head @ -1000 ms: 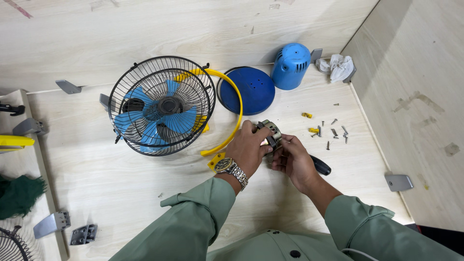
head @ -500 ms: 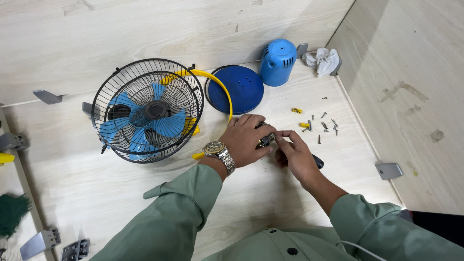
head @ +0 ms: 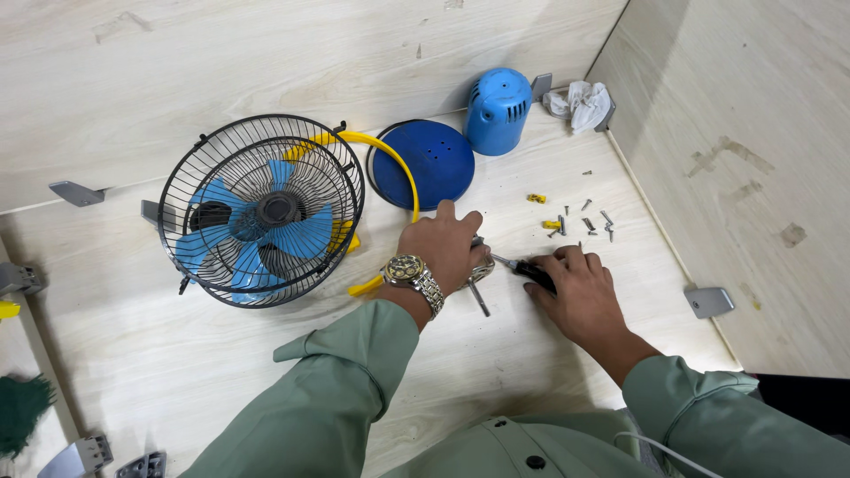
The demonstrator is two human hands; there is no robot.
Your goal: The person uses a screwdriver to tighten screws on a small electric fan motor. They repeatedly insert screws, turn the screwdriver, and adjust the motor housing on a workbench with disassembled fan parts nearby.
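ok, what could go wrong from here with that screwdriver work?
1. The left hand pins a small metal part right where the screwdriver in the right hand points; a slip could jab the fingers.
2. Loose screws and yellow bits lie unboxed near the right hand; a sleeve could scatter them.
3. The caged fan sits close to the left arm and could get knocked.

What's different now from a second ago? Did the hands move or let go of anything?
Both hands came down from holding the small metal part up together. The left hand now presses it against the table; the right hand has drawn slightly aside and points a dark-handled screwdriver at it. The caged fan, blue dome, blue housing and loose screws lie as before.
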